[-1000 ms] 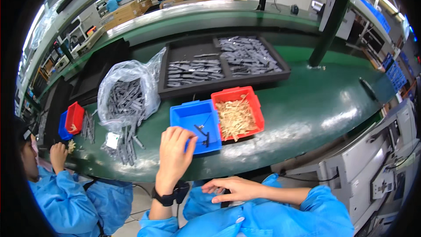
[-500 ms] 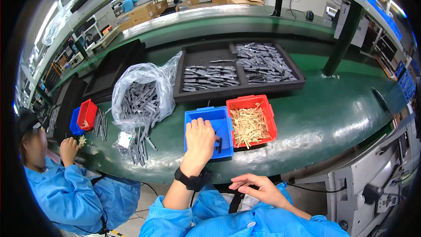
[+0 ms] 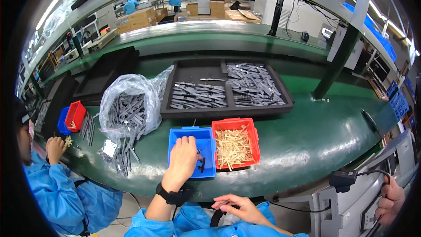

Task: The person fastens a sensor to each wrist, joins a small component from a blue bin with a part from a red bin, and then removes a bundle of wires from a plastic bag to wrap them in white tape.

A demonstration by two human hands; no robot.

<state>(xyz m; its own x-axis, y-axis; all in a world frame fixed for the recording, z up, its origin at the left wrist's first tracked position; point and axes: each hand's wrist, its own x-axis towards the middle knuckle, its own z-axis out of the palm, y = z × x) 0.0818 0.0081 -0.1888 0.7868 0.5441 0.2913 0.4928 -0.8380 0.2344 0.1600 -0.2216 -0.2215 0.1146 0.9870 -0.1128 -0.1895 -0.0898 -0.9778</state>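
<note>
Cartons (image 3: 141, 20) are stacked beyond the green worktop (image 3: 289, 142). The blue bin (image 3: 209, 149) is partly covered by the left hand (image 3: 182, 157), whose grip cannot be told; the right hand (image 3: 241, 208) is loosely spread. In the bin, just right of the nearer left hand, a black piece (image 3: 202, 165) is laid lengthwise toward the body.

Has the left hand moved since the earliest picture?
Yes: against the blue bin, the left hand has moved rightward and forward, farther over it.
</note>
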